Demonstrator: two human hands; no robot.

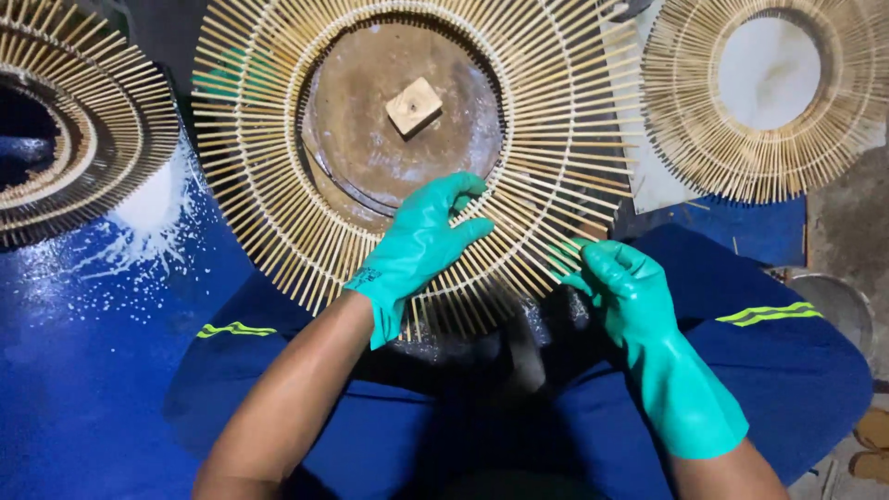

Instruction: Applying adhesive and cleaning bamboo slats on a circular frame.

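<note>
A large round sunburst frame [269,176] made of thin bamboo sticks lies in front of me, its near edge over my lap. A brown disc [370,139] with a small wooden block [414,106] sits in its middle. My left hand [421,245], in a teal glove, rests flat on the sticks at the near inner rim, fingers spread. In a matching glove, my right hand [622,282] pinches the outer tips of the sticks at the frame's near right edge.
A second stick frame [83,139] lies at the far left and a third [704,139], with a white centre, at the far right. White powder [148,231] is spilled on the blue sheet. A metal bowl [833,301] stands at my right knee.
</note>
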